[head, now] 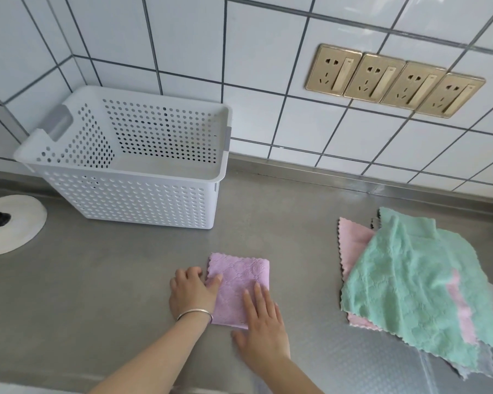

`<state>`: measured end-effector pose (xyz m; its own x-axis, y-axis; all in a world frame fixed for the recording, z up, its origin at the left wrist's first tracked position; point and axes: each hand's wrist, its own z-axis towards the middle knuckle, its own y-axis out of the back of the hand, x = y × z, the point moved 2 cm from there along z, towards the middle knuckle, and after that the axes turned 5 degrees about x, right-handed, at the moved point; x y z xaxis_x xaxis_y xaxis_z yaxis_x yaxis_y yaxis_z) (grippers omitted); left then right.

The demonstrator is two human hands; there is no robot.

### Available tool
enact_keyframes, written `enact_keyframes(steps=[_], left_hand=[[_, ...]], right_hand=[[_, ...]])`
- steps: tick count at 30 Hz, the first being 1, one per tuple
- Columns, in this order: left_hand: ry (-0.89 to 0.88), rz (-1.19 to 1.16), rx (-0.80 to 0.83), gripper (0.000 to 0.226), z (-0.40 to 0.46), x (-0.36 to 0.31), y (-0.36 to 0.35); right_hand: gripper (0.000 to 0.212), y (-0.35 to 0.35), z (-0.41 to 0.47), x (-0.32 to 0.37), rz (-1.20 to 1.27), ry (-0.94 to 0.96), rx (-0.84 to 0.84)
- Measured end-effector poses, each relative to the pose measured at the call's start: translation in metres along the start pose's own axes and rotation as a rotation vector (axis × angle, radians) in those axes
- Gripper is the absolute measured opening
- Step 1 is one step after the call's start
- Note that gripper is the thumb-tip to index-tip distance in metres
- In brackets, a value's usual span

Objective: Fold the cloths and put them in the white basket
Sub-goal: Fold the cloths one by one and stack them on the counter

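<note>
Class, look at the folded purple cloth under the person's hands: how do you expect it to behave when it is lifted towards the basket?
The purple cloth looks thin and soft, so it will probably droop and may unfold unless gripped across its layers. It seems light, as both hands, left hand and right hand, merely press it flat. On the smooth steel counter it would likely slide if pushed.

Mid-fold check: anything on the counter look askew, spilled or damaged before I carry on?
Nothing spilled or damaged. The only untidy spot is the unfolded pile at right: the green cloth lies skewed over pink cloths, one corner turned back. The white basket stands upright and looks empty.
</note>
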<state>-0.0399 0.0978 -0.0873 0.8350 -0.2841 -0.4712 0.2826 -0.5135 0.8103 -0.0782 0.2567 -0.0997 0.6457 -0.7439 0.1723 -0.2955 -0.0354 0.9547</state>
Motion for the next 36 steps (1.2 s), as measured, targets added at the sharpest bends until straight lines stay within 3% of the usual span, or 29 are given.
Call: enact_keyframes(steps=[4, 8, 14, 20, 23, 32, 36], left_hand=[[0.022, 0.146, -0.005, 0.042, -0.015, 0.01, -0.007], [-0.002, 0.259, 0.067, 0.04, -0.016, 0.012, -0.009], [0.09, 0.101, 0.006, 0.029, 0.012, 0.041, 0.042], [0.208, 0.02, -0.052, 0.033, 0.069, 0.107, 0.101], [0.23, -0.025, -0.062, 0.032, 0.094, 0.132, 0.122], [0.259, -0.053, -0.01, 0.031, 0.126, 0.184, 0.136], [0.203, -0.051, -0.284, 0.03, 0.109, 0.17, 0.148]], right_hand=[[0.071, -0.011, -0.013, -0.003, 0.036, 0.024, -0.013], [0.09, -0.016, -0.018, -0.001, 0.041, 0.055, -0.01], [0.094, -0.006, 0.007, 0.045, 0.003, 0.225, 0.096], [0.064, 0.009, 0.051, 0.126, -0.023, 0.421, 0.174], [0.062, 0.013, 0.07, 0.161, -0.043, 0.529, 0.218], [0.068, 0.001, 0.092, 0.2, -0.14, 0.528, 0.294], [0.065, 0.018, 0.088, 0.202, -0.033, 0.53, 0.251]])
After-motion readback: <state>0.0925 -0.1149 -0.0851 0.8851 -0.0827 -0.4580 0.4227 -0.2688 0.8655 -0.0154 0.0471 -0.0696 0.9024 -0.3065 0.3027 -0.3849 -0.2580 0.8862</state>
